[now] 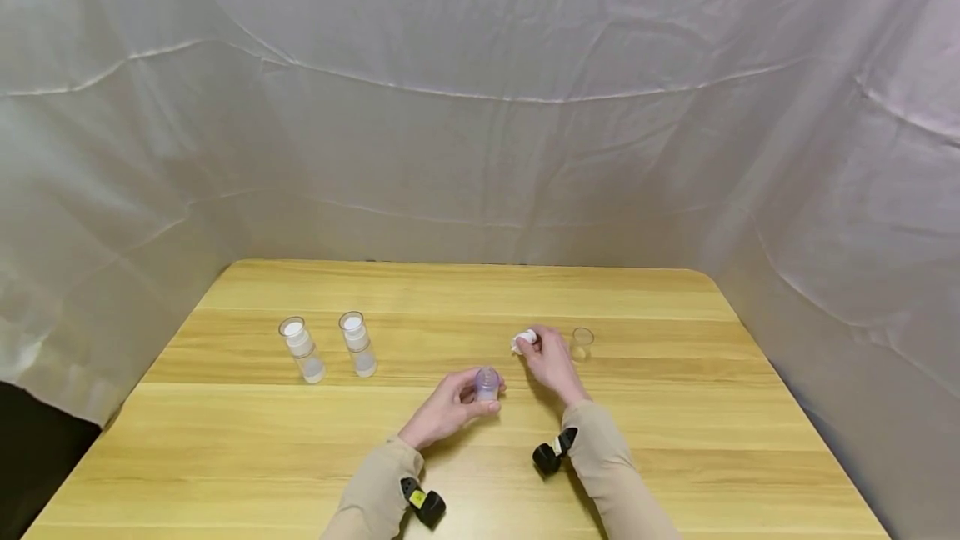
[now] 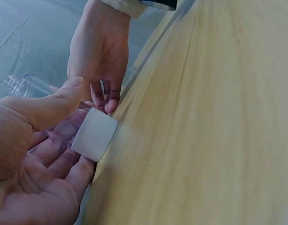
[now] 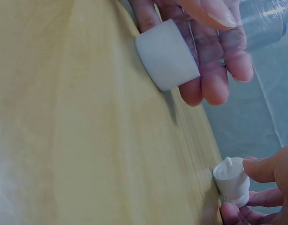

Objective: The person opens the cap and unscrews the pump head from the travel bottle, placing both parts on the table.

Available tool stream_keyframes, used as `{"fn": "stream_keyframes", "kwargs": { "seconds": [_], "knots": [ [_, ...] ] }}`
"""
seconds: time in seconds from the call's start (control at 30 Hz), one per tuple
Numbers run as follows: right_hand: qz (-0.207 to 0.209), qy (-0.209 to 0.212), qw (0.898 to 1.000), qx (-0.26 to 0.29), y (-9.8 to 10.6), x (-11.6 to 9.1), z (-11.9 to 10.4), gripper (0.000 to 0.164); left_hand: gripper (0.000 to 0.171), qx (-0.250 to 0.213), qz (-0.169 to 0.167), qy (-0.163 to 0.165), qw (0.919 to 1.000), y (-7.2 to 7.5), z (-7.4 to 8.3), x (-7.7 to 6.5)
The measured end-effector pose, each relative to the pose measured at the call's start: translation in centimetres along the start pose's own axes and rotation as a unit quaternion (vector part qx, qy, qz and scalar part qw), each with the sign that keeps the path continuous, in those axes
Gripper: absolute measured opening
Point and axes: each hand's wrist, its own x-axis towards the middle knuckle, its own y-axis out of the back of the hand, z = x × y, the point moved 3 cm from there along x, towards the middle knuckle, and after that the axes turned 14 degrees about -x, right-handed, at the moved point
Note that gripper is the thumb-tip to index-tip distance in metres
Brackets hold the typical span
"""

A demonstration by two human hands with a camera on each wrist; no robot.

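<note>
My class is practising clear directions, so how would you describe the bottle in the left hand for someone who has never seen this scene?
On the wooden table, find the left hand, near the middle of its width. That hand holds the bottle, clear with a white base. Unlike the two standing bottles farther left, it has no white top.
</note>
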Motion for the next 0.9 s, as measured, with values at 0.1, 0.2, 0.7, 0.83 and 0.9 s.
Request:
{"fn": "stream_keyframes", "kwargs": {
  "seconds": [0.1, 0.2, 0.7, 0.83, 0.9],
  "knots": [
    [-0.004, 0.001, 1.0, 0.006, 0.01, 0.14, 0.14, 0.018, 0.039, 0.002, -0.002, -0.001, 1.0, -0.02, 0.03, 0.01],
    [-0.008, -0.003, 1.0, 0.008, 0.08, 0.1, 0.27, 0.018, 0.038, 0.004, -0.002, -0.001, 1.0, -0.02, 0.04, 0.01],
    [-0.021, -0.008, 1.0, 0.011, 0.06, -0.4, 0.14, 0.049, 0.038, 0.01, -0.004, -0.006, 0.9999, 0.14, 0.05, -0.01],
    [-0.019, -0.001, 1.0, 0.01, -0.08, -0.6, 0.31, 0.053, 0.039, 0.008, -0.006, -0.003, 0.9999, 0.14, 0.07, -0.05],
    [-0.022, 0.005, 1.0, 0.011, -0.19, -0.73, 0.38, 0.056, 0.039, 0.008, -0.005, -0.002, 1.0, 0.15, 0.06, -0.07]
  ]
}}
